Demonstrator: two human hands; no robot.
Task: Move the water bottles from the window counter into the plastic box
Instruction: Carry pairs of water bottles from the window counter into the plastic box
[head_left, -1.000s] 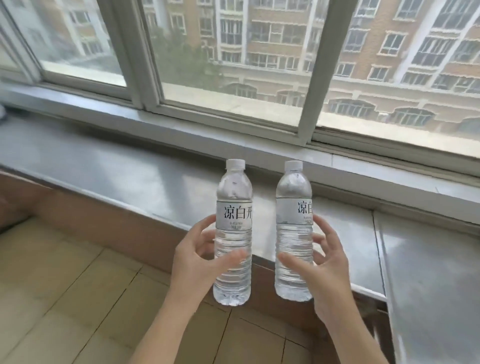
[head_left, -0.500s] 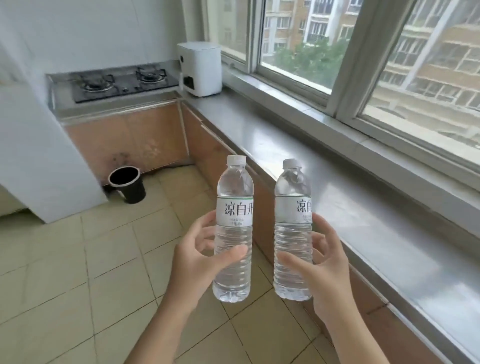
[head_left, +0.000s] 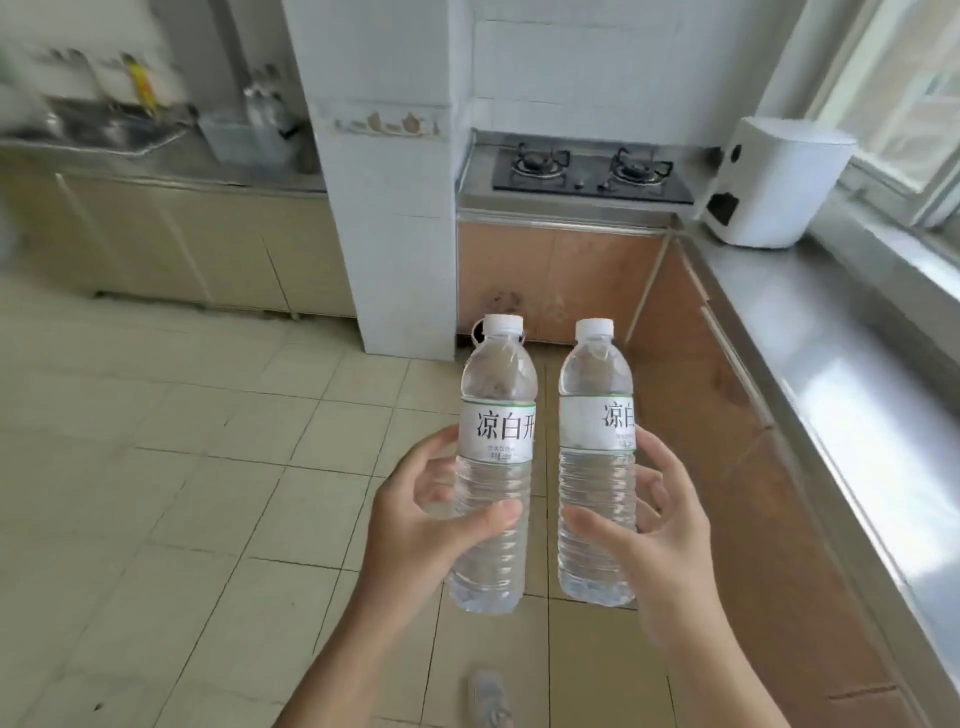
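Note:
I hold two clear water bottles upright over the tiled floor, each with a white cap and a white label. My left hand (head_left: 415, 525) grips the lower half of the left bottle (head_left: 493, 467). My right hand (head_left: 654, 540) grips the lower half of the right bottle (head_left: 597, 462). The two bottles stand side by side with a narrow gap between them. The window counter (head_left: 852, 395) runs along my right. A clear plastic box (head_left: 244, 137) sits on the far counter at the upper left, blurred.
A white tiled pillar (head_left: 389, 197) stands ahead. A gas hob (head_left: 587, 171) and a white appliance (head_left: 769, 187) sit in the far right corner. A sink counter (head_left: 104, 140) with cabinets lies at the left. The tiled floor (head_left: 182, 467) spreads between. My shoe (head_left: 488, 696) shows below.
The view has swung left, from the window and counter to the kitchen interior. Both hands kept the bottles upright in the same grip, and they now hang over the floor.

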